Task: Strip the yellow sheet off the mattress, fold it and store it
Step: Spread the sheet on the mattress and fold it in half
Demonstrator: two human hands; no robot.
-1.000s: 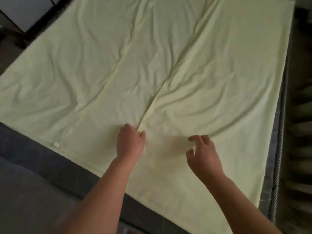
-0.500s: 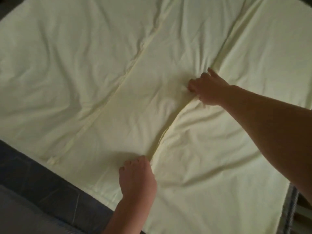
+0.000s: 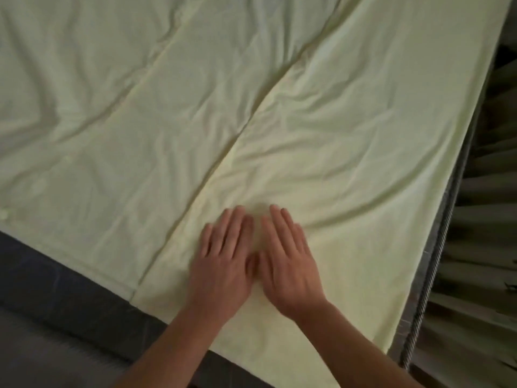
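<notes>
a: what could go wrong from here?

b: the sheet (image 3: 363, 121) is only laid loosely on the mattress (image 3: 56, 275), and wrinkles are seen all over it. if the upper layer is pushed too hard, it could be dragged off line. the fold edge (image 3: 237, 135), which runs from the near edge toward the far side, would then be skewed and the next fold made crooked. creases could also be pressed in rather than smoothed out.

a: and at the sides?

b: the sheet's right border is laid close along the mattress's right edge. it could be sent over the side by a hard sweep that way.

a: how are the hands held?

b: the left hand (image 3: 223, 256) and the right hand (image 3: 288, 259) are both spread flat, palms down, fingers straight. nothing is gripped or pinched; the cloth is only pressed.

a: where is the sheet relative to them?

b: it is directly beneath both and touched by both. the hands are set side by side, thumbs almost meeting, on the upper layer just right of the fold edge, near the mattress's near edge. the rest is spread away toward the far side and the left. a dark strip of mattress is left bare along the near edge.
</notes>
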